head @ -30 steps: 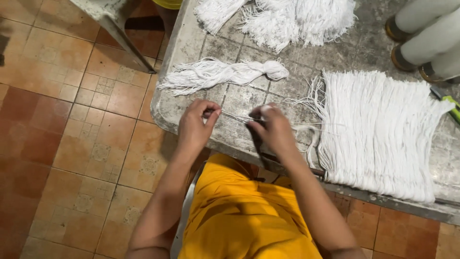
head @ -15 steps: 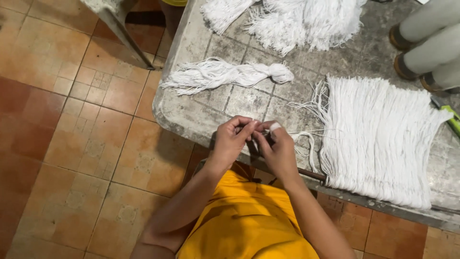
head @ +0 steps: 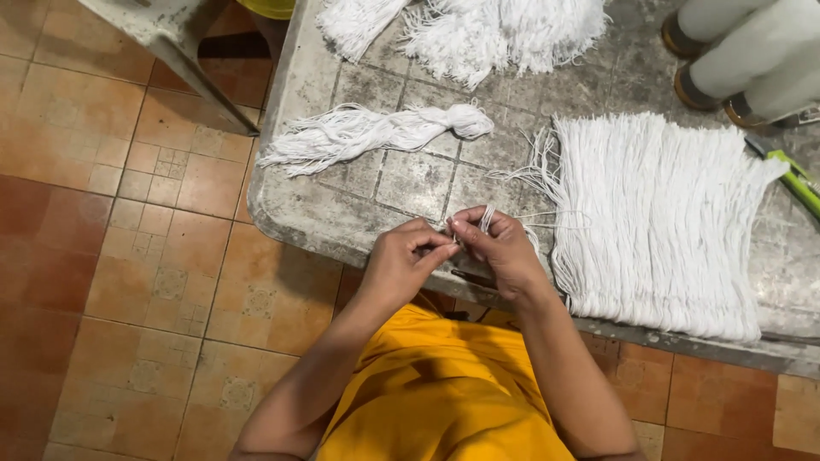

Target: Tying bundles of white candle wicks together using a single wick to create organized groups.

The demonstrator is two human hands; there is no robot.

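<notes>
A few white strands sit pinched between both hands, right over the near edge of the worn grey table. The right hand is curled shut around them, the strands looping up over its fingers, while the left hand closes in from the side, thumb and fingertips nipping the same strands where the two hands meet. Thin loose threads trail off from the right hand toward the flat sheet of white cords spread out just beside it on the table, its lower ends running to the table's front edge.

Further up the table lies a twisted white hank, knotted at one end and fanned out at the other, well apart from the hands. Beyond that, a fluffy heap of cut white yarn fills the far edge. At the top right stand pale cones on dark bases, and a green-handled tool pokes in just below them. Under the hands, an orange-yellow garment; to the left, terracotta floor tiles.
</notes>
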